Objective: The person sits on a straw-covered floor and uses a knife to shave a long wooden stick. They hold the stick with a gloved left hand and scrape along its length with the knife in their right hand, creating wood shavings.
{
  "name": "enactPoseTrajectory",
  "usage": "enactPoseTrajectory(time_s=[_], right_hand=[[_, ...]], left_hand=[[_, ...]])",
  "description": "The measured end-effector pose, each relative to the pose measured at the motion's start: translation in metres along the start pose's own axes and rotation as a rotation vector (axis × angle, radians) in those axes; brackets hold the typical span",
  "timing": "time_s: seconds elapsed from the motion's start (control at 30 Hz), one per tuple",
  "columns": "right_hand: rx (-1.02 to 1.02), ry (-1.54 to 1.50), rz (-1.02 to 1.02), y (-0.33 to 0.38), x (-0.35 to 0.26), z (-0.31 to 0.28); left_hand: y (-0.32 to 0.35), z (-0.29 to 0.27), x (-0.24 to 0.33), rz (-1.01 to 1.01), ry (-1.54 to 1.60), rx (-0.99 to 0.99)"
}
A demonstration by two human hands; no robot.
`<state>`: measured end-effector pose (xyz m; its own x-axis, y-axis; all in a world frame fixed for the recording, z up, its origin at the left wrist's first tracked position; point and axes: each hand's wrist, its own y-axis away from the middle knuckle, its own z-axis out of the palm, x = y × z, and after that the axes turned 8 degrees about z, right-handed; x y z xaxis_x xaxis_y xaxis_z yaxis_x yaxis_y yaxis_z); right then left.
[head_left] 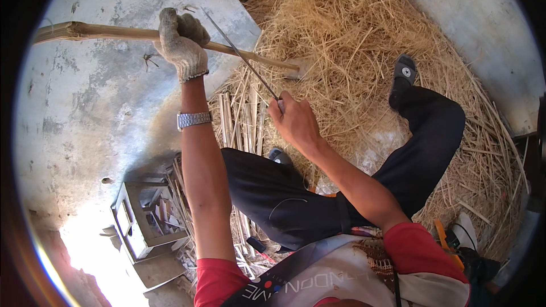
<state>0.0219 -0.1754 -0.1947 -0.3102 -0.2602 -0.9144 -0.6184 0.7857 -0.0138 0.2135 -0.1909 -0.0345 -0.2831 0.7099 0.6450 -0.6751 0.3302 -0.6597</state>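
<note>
We're on one fisheye, head-worn, looking down past our shirt; left hand and right hand near, straw beyond.

Floor under heaped shavings and strips

A heap of straw-coloured shavings sprawls at one o'clock, with a stained grey wall at nine o'clock and a second wall at two. A box frame with scraps inside stands at eight o'clock; an orange item, partly hidden, shows at four.
</note>
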Motion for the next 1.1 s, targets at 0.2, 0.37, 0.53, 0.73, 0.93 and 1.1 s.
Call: enactPoseTrajectory(time_s=[0.2,0.37,0.53,0.73,0.93,1.1], right_hand=[[0.049,-0.086,0.027,-0.006,0.014,0.010],[0.007,-0.093,0.018,0.007,0.000,-0.001],[-0.076,-0.033,0.235,-0.016,0.046,0.013],[-0.113,-0.057,0.125,0.007,0.026,0.002],[-0.148,-0.160,0.050,0.015,0.015,0.006],[-0.073,-0.096,0.110,0.004,0.018,0.008]], left_hand=[[0.008,0.018,-0.001,0.007,-0.025,-0.007],[0.009,0.017,0.000,0.015,-0.008,-0.055],[0.016,0.010,-0.002,0.074,-0.082,-0.053],[0.016,0.011,0.002,0.003,0.007,-0.081],[0.021,0.021,0.004,0.046,-0.081,0.067],[0.019,0.017,0.002,0.082,-0.074,0.143]])
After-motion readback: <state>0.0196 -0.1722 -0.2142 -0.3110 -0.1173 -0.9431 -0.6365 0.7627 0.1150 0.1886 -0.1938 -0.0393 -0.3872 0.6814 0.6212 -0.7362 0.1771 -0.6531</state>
